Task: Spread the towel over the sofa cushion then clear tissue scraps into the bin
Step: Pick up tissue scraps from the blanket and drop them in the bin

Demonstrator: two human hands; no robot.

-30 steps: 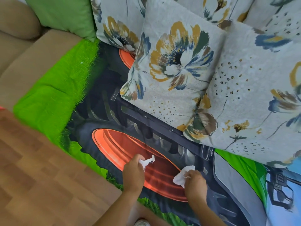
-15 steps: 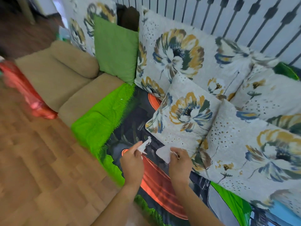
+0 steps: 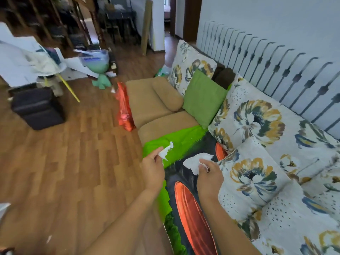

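Observation:
The green towel (image 3: pixel 174 142) with a tractor print lies spread over the tan sofa seat cushion (image 3: pixel 165 126). My left hand (image 3: pixel 152 170) pinches a white tissue scrap (image 3: pixel 166 151) above the towel's front edge. Over the towel's dark part, my right hand (image 3: pixel 209 173) holds a second, larger white tissue scrap (image 3: pixel 195 162). A green bin (image 3: pixel 97 65) with a clear liner stands on the floor at the far left of the room, well away from both hands.
Flowered pillows (image 3: pixel 253 177) and a green pillow (image 3: pixel 204 98) lean along the sofa back. An orange bag (image 3: pixel 124 107) hangs at the sofa's end. A dark stool (image 3: pixel 36 107) and a white table (image 3: pixel 46 67) stand on the wood floor (image 3: pixel 73 162).
Both hands lifted off the towel with their tissue scraps. My view swung up and left, from the towel to the room, bringing the floor and the bin into sight.

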